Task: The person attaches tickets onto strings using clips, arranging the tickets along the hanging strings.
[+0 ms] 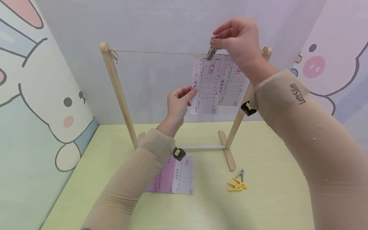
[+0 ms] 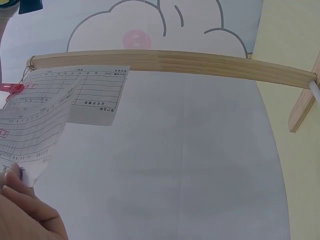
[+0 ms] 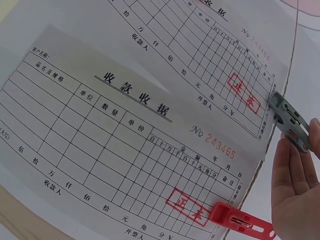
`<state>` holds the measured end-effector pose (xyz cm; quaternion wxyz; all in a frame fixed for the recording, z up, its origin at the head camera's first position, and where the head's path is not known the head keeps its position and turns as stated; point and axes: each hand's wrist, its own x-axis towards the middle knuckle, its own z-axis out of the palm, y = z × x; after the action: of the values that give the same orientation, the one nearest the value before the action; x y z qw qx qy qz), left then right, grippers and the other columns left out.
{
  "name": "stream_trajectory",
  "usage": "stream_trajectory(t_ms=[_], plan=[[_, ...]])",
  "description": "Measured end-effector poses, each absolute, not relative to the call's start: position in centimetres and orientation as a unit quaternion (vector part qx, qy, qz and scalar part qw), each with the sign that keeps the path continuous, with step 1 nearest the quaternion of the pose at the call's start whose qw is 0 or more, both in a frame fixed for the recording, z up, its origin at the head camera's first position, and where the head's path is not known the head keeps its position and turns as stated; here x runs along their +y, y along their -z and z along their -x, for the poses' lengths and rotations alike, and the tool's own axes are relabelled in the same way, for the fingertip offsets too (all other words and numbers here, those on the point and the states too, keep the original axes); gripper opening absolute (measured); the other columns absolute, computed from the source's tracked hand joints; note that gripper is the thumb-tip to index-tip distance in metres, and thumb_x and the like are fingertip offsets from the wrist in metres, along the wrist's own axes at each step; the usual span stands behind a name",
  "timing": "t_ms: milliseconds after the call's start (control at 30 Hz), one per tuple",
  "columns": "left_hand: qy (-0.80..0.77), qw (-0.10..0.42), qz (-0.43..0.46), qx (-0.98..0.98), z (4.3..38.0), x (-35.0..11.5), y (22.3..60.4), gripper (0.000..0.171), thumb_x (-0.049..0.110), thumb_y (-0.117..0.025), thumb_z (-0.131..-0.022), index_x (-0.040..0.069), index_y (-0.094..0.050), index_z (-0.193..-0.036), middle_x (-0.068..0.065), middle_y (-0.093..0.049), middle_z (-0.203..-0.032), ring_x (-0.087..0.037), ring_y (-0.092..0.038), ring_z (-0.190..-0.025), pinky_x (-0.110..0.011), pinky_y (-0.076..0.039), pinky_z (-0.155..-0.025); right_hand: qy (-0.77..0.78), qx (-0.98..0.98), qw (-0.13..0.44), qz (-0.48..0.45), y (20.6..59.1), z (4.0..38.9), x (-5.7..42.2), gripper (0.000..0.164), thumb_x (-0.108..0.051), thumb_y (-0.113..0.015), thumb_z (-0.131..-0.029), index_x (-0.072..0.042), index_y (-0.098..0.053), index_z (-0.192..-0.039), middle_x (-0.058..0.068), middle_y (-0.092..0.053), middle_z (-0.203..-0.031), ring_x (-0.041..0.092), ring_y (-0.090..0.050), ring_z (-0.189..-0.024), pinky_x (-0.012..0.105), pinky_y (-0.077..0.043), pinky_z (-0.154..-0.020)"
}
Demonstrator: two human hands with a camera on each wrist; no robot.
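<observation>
My right hand (image 1: 240, 38) pinches a grey clothespin (image 3: 292, 122) at the string (image 1: 155, 52). The pin's tip overlaps the top edge of a printed white receipt (image 1: 205, 92), which hangs down in front. My left hand (image 1: 177, 101) holds that receipt by its left edge, thumb on the near face. In the left wrist view, the receipt curves above the left fingertips. Just to the right, a second white receipt (image 1: 233, 86) hangs from the string, partly covered by the first. A red clothespin (image 3: 240, 220) grips its top edge; in the head view the right hand hides that pin.
The string runs between two wooden posts (image 1: 118, 89) with a white crossbar (image 1: 204, 147) low between them. On the table (image 1: 267, 179) lie pink receipts (image 1: 165, 179) and a white receipt (image 1: 184, 179), partly behind the left sleeve. Yellow clothespins (image 1: 235, 189) and a grey one (image 1: 241, 174) lie at right.
</observation>
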<state>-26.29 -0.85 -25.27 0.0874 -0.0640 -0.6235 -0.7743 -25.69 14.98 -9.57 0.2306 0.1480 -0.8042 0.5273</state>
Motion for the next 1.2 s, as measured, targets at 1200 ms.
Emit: stream_trajectory(t_ms=[1200], plan=[[0.769,0.109,0.055,-0.627,26.38,-1.07,25.48,0.020,0.021,-0.073,-0.091,0.009,-0.074,-0.108,0.000,-0.069,-0.095,-0.016,-0.058,-0.080,-0.015,-0.045,-0.058,-0.449,-0.860,0.192,-0.146,9.79,25.45,14.78,0.031,-0.022,-0.075,-0.089,-0.017,-0.069,-0.119,-0.002,-0.072,-0.119,0.014,-0.062,-0.100,0.028,-0.045,-0.093]])
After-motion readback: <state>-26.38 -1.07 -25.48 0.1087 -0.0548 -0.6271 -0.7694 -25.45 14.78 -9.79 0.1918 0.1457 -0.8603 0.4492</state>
